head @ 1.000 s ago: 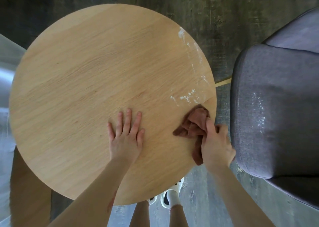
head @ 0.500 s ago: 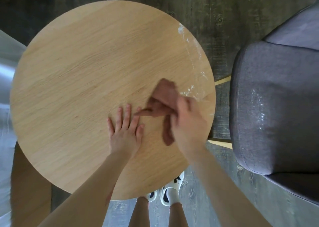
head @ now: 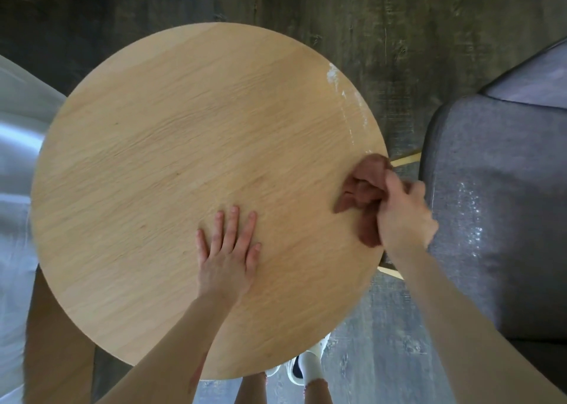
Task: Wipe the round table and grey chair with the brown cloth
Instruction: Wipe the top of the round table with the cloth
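Brown cloth point(head: 366, 193) bunched under right hand point(head: 403, 216), table point(head: 171, 145) edge.

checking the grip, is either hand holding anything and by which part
The right hand grips the brown cloth by its bunched near end. The left hand lies flat on the round table, holding nothing.

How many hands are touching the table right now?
2. The left hand lies flat, palm down, near the front middle of the round table. The right hand presses the brown cloth at the table's right edge.
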